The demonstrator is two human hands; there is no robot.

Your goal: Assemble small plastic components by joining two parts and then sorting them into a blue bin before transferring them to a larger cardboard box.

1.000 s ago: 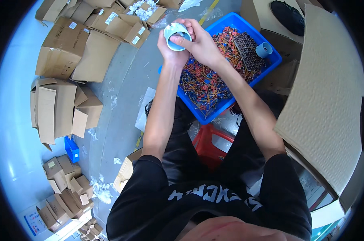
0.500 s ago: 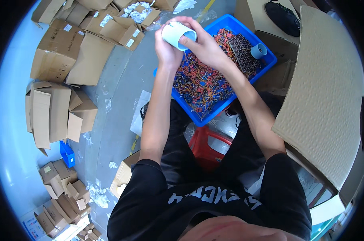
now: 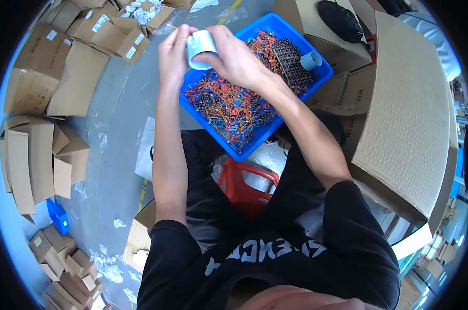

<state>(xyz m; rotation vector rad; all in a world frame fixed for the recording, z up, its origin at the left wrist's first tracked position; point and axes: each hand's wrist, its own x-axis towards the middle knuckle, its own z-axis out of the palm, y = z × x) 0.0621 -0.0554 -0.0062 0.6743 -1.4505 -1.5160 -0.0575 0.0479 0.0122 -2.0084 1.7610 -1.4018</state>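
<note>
I've got the light blue tape roll [image 3: 200,47] pinched between my left hand [image 3: 173,51] and right hand [image 3: 234,59], both closed on it above the blue bin [image 3: 301,33] of wired parts [image 3: 229,106]; looks like mid-taping, next needs a steady pull.

This looks like a small assembly or packing workshop. A grey concrete floor [image 3: 115,150] is strewn from nine to eleven o'clock with flattened cardboard boxes [image 3: 37,155], and more cartons [image 3: 415,119] stand at three o'clock. At twelve o'clock a blue bin [image 3: 254,88] holds a tangle of small wired parts [image 3: 234,106], just above a red stool [image 3: 247,188].
</note>
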